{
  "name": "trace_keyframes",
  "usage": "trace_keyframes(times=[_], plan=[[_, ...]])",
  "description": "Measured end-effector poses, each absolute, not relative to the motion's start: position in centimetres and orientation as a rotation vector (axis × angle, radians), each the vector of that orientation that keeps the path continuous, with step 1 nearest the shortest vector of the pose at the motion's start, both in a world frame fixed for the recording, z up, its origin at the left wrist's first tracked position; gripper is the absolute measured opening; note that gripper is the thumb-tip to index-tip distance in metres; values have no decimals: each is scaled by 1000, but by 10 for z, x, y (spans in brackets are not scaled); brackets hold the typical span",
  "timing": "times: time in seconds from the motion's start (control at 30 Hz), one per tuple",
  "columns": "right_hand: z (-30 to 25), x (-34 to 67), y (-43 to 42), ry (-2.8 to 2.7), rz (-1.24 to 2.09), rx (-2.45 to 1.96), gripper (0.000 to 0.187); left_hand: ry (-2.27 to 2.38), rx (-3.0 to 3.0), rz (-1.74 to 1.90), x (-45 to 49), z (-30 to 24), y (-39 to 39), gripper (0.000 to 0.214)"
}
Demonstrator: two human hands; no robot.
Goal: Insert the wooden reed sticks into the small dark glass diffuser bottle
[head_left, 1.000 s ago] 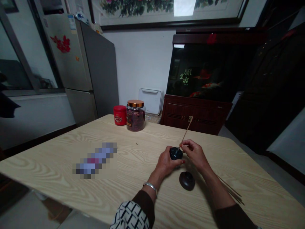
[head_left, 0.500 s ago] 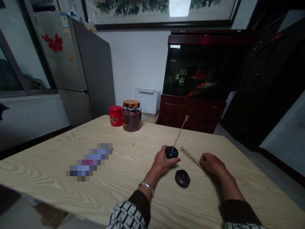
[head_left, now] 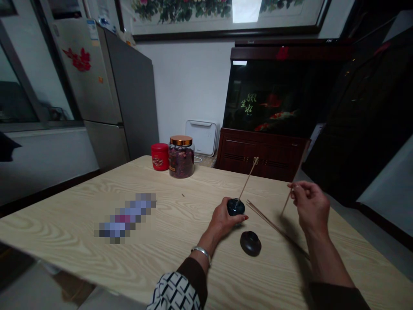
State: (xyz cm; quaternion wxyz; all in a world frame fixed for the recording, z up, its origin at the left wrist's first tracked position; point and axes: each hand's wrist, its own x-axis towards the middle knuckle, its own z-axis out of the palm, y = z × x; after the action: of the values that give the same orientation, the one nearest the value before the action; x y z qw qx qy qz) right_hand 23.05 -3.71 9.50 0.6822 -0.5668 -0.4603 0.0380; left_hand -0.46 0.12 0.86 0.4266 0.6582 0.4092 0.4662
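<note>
My left hand (head_left: 223, 217) is closed around the side of a small dark glazed incense holder (head_left: 236, 207) on the table. One thin incense stick (head_left: 248, 180) leans up out of its top. My right hand (head_left: 311, 204), raised above the table to the right, pinches another incense stick (head_left: 285, 202) whose lower end points down. Below that hand several loose incense sticks (head_left: 269, 223) lie slantwise on the wood, partly hidden by my forearm. A round dark lid (head_left: 251, 243) with a knob sits in front of the holder.
A pixelated bluish packet-like shape (head_left: 127, 218) lies on the left of the wooden table (head_left: 180, 241). At the far edge stand a red canister (head_left: 160, 157) and a glass jar (head_left: 181, 160) with a copper-coloured lid. Behind are a fridge (head_left: 135, 90) and a fish tank (head_left: 274, 94).
My right hand has risen from the loose incense sticks and moved right, lifting one stick off the table. My left hand still holds the incense holder. The view has shifted slightly.
</note>
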Motion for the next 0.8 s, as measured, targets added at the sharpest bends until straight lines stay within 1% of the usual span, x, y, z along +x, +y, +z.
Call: trace_keyframes(times=[0.1, 0.2, 0.33, 0.53, 0.67, 0.73, 0.8], plan=[[111, 194, -38, -869, 375, -880, 28, 1026, 1642, 1163, -5, 10, 1, 62], [114, 162, -37, -865, 463, -772, 27, 1034, 1644, 1157, -5, 10, 1, 62], [108, 144, -30, -908, 390, -772, 24, 1050, 1659, 1134, -4, 10, 1, 64], [98, 141, -21, -1024, 315, -851, 26, 1070, 1665, 1127, -6, 10, 2, 65], [88, 134, -18, -1093, 444, -926, 27, 1042, 1677, 1143, -6, 8, 2, 63], [83, 137, -18, -1152, 534, -993, 31, 1038, 1680, 1147, -5, 8, 2, 62], [79, 150, -18, -1214, 553, -1087, 34, 1039, 1679, 1146, -5, 8, 2, 61]])
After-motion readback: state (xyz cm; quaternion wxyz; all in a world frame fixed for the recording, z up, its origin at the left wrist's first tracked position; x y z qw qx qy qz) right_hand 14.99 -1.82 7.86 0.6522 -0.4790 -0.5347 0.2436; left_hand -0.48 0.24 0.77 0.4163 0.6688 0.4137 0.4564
